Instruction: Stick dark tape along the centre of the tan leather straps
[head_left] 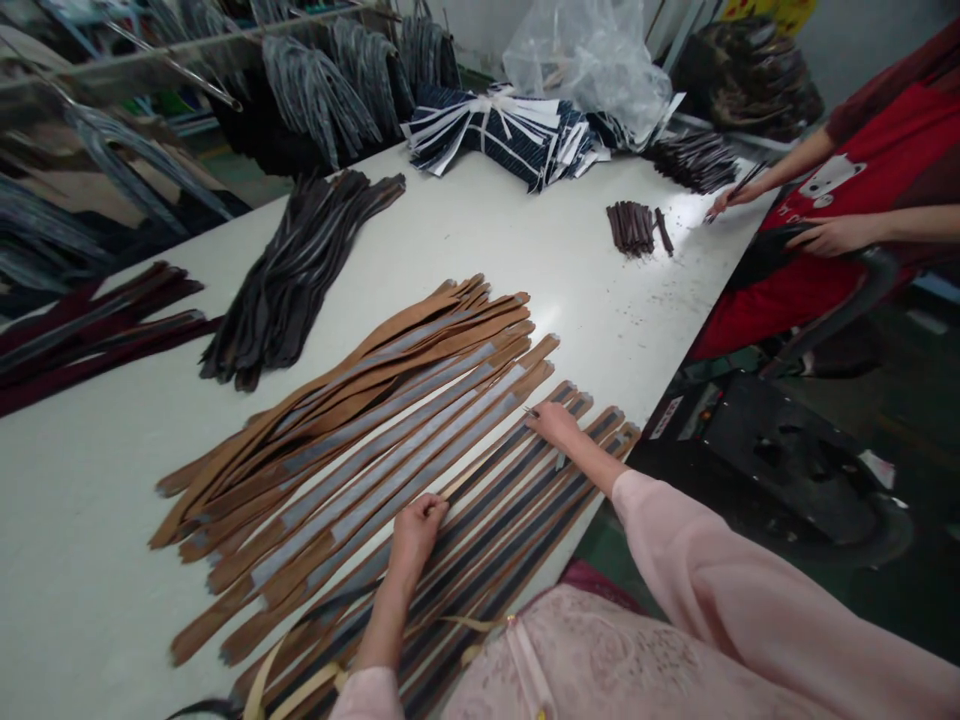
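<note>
My left hand (418, 522) is closed in a pinch on a narrow beige tape (466, 474), over brown fabric strips with dark centre bands (480, 515). Farther right, my right hand (553, 425) is closed around a small pointed metal tool (531, 411), its tip showing past the fingers near the upper ends of those strips. Its exact kind is too small to make out. Loose loops of beige tape (304, 690) lie at the table's near side. Beside my hands, brown strips with grey bands (405, 450) lie in a slanting row, partly overlapping.
On the white table (480, 235) lie a dark strip bundle (300, 270), maroon strips (97, 320), a tied navy-and-white bundle (510, 130) and short dark brown pieces (630, 228). A co-worker's hands (832, 235) are at the right edge. A black machine (772, 470) stands below.
</note>
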